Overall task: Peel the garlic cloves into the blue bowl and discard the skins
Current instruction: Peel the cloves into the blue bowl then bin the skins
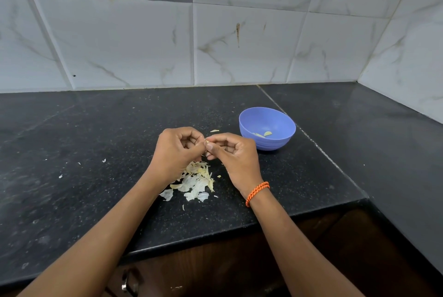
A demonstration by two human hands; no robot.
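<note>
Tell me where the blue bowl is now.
In the head view the bowl stands on the black counter, right of and just beyond the right hand, near the counter seam, with a few peeled cloves inside.

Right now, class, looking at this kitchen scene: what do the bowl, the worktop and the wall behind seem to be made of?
Blue bowl: probably plastic, matt, with moulded ridges near its base and an even colour. Worktop: looks like polished black granite, speckled, with soft reflections and a seam between slabs. Wall: glossy ceramic tiles printed with marble veining, grout lines visible.
</note>
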